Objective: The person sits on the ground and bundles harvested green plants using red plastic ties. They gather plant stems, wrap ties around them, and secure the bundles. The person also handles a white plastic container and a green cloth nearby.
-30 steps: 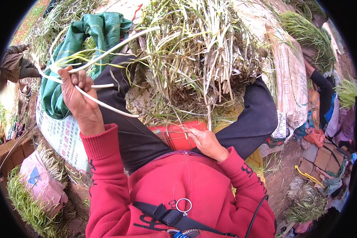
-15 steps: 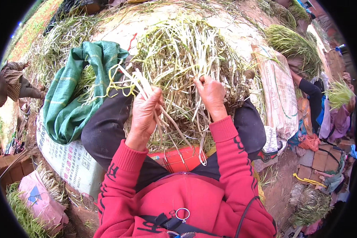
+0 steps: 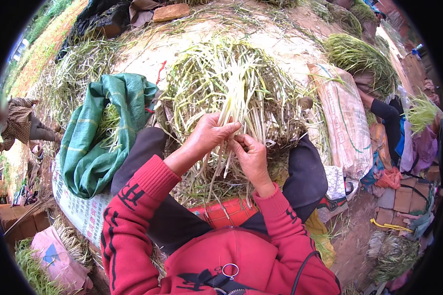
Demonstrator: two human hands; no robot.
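Observation:
My left hand (image 3: 207,135) is closed round several pale, whitish-green leafy stalks (image 3: 234,102), its thumb pressing on them. Their pale lower ends hang below the fingers, over my lap. Close beside it, my right hand (image 3: 252,160) is pinched at the stalks just under the left thumb; its fingertips partly hide what they grip. In front of both hands lies a big heap of similar stalks (image 3: 189,81), green and yellowish at the top, with brownish, tangled lower parts between my knees.
A green cloth sack (image 3: 76,162) with stalks inside lies by my left knee, over a white printed sack (image 3: 83,209). To the right stands a pale woven sack (image 3: 347,132). Other people sit at both sides. Bricks (image 3: 403,199) and bundled greens (image 3: 362,56) lie farther right.
My left hand has moved right and forward with its stalks to the middle of the heap. My right hand has come down and toward me, and the two hands now meet.

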